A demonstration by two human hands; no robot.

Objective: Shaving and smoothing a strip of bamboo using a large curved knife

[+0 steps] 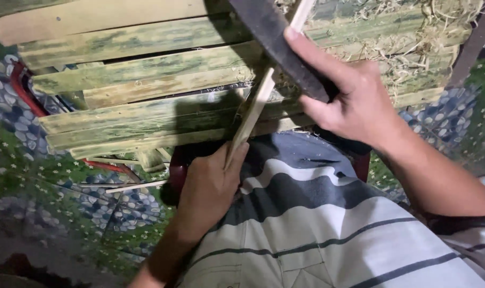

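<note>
Pinching the lower end of a thin pale stick (pixel 253 109), the left hand (pixel 210 186) has its fingers curled closed around it, thumb pressed on top. From that grip the stick slants up and to the right, running out of the top of the view. The right hand (pixel 354 101) is wrapped around the handle of a dark blade (pixel 274 40), forefinger stretched along the blade's back, the other fingers closed on the grip. The blade lies across the stick's upper part and seems to touch it, though the exact contact is hard to tell.

Under both hands lies a stack of split green slats (pixel 146 85), laid side by side and running left to right; the stick crosses over their right half. Pale dry shavings (pixel 423 37) heap on the slats' far right corner. A red stool (pixel 29 96) shows beneath the slats at their left end. One more thin stick (pixel 135 186) lies loose below the slats' near edge, left of the left hand. A striped grey and white shirt (pixel 317 224) fills the near side, and a patterned green floor cover (pixel 50 176) spreads around.
</note>
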